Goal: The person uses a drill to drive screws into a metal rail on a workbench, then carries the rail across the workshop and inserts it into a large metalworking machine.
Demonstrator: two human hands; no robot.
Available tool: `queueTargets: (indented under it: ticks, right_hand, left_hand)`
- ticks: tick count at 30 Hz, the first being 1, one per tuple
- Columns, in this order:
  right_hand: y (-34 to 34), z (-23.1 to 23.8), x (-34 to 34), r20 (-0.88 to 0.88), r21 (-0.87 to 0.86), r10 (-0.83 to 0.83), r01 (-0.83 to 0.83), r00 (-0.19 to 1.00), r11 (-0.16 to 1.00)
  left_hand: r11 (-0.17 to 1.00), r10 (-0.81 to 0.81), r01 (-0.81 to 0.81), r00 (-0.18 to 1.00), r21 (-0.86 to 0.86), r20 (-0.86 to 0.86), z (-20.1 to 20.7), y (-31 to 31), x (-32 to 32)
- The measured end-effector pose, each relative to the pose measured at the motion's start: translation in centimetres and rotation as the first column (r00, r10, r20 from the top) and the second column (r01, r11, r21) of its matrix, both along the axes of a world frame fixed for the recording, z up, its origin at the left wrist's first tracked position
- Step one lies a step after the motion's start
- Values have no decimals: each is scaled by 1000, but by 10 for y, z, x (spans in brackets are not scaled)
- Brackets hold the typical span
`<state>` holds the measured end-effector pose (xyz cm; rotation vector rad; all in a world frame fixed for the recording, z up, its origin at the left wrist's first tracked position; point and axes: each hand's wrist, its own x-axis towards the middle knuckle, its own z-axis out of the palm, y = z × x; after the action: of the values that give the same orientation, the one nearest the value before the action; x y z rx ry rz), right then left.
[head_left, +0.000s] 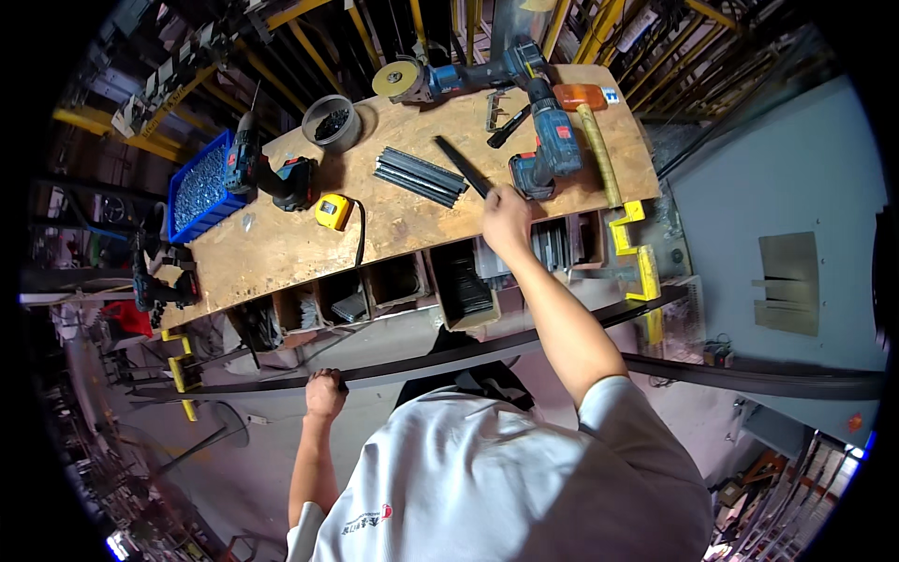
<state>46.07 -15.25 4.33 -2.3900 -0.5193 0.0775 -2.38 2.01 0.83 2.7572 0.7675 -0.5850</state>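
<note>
My left hand [325, 392] is closed around a long dark metal bar [449, 361] that runs across in front of the wooden workbench [281, 248]. My right hand [507, 218] reaches onto the bench and grips the near end of a short black metal strip [459, 161]. Beside that strip lies a stack of similar dark strips [419, 176]. A blue cordless drill [548, 140] stands just right of my right hand.
On the bench are a yellow tape measure [332, 212], another drill [272, 173], a grey cup of screws [332, 122], an orange-headed mallet [592, 126], an angle grinder [449, 77] and a blue bin of small parts [198, 187]. Open compartments below the top hold stock. Yellow brackets [637, 253] flank the bench.
</note>
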Motion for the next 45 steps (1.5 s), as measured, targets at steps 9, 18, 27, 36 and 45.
queueTargets:
  ticks: [9,18,27,36,45]
  right_hand:
    - [-37,-28,-40,-941,338,168,812,293,476]
    - [-42,-7,-76,-217,521,-116,216,969,826]
    - [-41,-16,-144,-323,347,-405,505,856,790]
    - [-92,47,-342,-649,757,568,507,506,413]
    - [-62,58,-407,-729,683,670,219,141,697]
  left_hand:
    - [1000,5,-5,1000,-1,4,-8,2,1]
    - [989,-80,96,987,-110,143,-1,29,-26]
    - [987,-148,155,978,-39,150,-3,147,-128]
    - [913,-380,393,916,-109,128,-10,118,-81]
    - [942,-224,286,926,-179,303,-57,26,-10]
